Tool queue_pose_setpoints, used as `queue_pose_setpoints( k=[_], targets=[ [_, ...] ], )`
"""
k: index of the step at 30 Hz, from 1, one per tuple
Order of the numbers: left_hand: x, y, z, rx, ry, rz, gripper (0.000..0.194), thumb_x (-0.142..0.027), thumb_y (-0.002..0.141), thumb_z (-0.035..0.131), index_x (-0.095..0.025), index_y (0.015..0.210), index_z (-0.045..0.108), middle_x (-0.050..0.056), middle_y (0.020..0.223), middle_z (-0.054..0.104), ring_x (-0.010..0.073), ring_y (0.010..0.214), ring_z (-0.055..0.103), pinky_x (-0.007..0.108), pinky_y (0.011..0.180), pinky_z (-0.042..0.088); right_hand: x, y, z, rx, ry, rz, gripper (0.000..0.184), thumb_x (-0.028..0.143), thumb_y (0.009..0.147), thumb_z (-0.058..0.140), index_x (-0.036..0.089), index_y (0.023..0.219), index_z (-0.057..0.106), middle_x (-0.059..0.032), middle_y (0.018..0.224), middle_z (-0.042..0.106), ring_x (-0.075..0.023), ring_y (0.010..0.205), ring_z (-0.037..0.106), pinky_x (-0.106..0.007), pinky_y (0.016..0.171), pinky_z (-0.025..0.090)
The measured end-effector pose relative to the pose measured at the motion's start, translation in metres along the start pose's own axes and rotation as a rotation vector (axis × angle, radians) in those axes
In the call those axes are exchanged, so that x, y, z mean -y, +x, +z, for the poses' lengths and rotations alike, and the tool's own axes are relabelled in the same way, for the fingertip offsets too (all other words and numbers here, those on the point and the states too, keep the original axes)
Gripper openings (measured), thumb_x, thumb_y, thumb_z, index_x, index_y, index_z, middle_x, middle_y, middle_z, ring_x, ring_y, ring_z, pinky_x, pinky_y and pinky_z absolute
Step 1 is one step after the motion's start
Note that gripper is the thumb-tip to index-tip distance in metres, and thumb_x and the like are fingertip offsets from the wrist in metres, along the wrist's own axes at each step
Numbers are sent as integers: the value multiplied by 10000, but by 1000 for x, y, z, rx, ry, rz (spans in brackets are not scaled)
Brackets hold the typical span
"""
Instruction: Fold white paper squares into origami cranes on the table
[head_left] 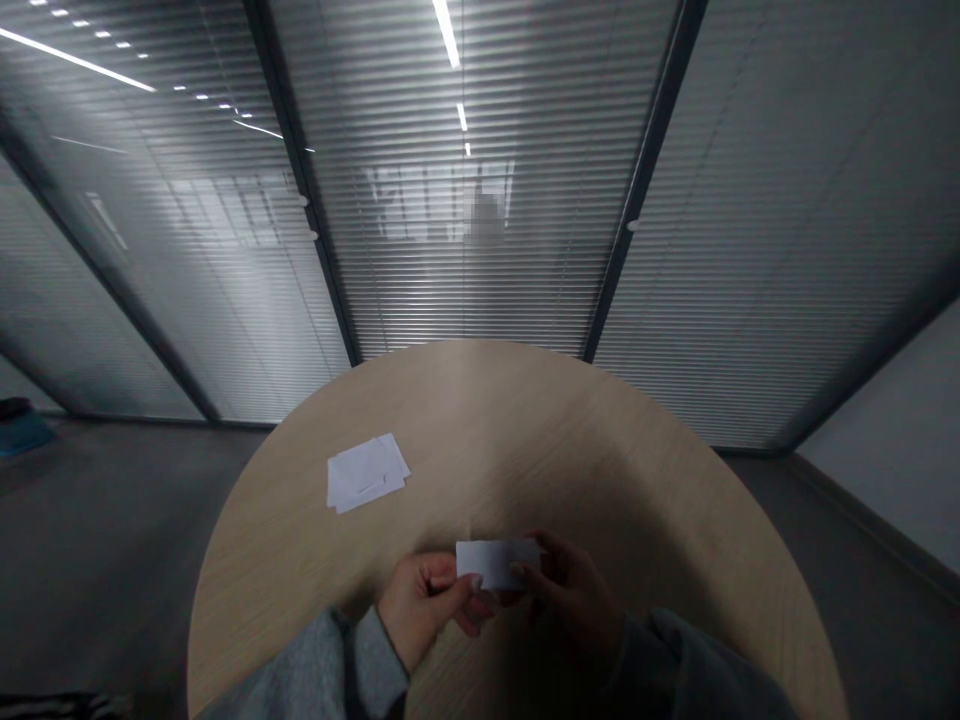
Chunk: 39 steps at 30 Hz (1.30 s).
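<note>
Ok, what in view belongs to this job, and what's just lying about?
Job:
white paper, held in the left hand and right hand
white sheets on the table, probably

Lying about, apparently:
blue object, far left
dark striped object, bottom left

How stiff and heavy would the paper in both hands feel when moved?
Held by left hand and right hand, the paper looks flat, so it seems fairly stiff. It is small and sheet-like, so probably light.
</note>
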<state>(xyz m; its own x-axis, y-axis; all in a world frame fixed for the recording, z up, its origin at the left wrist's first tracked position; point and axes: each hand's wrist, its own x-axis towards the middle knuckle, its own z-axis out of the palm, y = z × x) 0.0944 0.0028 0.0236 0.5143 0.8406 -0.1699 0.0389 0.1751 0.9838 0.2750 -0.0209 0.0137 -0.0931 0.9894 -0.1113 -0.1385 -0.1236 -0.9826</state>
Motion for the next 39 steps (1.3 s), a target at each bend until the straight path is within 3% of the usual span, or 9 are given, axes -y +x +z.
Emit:
queue_pose_setpoints(
  k=[6, 17, 24, 28, 35, 39],
  targets=[
    [0, -1, 4, -8, -16, 23, 529, -632, 642, 681, -107, 704, 694, 97, 638, 709, 168, 546, 635, 273, 512, 528, 3, -2, 7, 113, -28, -23, 445, 538, 583, 767, 148, 768, 664, -39, 698, 672, -187, 638, 625, -318, 622, 507],
    [5, 1, 9, 9, -50, 11, 537, -635, 622, 696, -104, 703, 688, 76, 613, 686, 144, 527, 612, 266, 513, 525, 12, -6, 12, 128, -69, -16, 395, 531, 637, 732, 148, 624, 634, -17, 579, 608, -149, 556, 563, -281, 583, 474],
    [1, 0, 10, 14, -75, -2, 533, -640, 601, 704, -115, 680, 662, 55, 585, 674, 128, 490, 596, 239, 473, 498, 5, -5, 10, 103, -65, -11, 421, 550, 619, 739, 139, 640, 651, -30, 586, 628, -158, 565, 579, -283, 570, 478],
    [-3, 0, 8, -46, -69, -19, 480, -597, 623, 717, -129, 690, 634, 47, 556, 675, 130, 448, 593, 246, 460, 487, 4, -3, 2, 46, -40, 17, 463, 561, 606, 740, 136, 779, 677, -38, 614, 653, -171, 564, 608, -267, 502, 464],
    [-4, 0, 2, -99, 85, -68, 492, -593, 673, 655, -114, 778, 622, 114, 637, 721, 164, 469, 638, 154, 301, 248, 5, -2, -4, -9, -58, 94, 497, 588, 598, 723, 131, 777, 647, -49, 607, 665, -147, 505, 600, -203, 387, 404],
    [-2, 2, 0, -100, 110, -66, 502, -596, 685, 631, -107, 796, 617, 132, 648, 726, 173, 479, 654, 147, 297, 241, 9, -3, -2, -18, -65, 96, 519, 624, 578, 712, 134, 735, 643, -48, 592, 666, -147, 514, 609, -199, 388, 409]
  ],
)
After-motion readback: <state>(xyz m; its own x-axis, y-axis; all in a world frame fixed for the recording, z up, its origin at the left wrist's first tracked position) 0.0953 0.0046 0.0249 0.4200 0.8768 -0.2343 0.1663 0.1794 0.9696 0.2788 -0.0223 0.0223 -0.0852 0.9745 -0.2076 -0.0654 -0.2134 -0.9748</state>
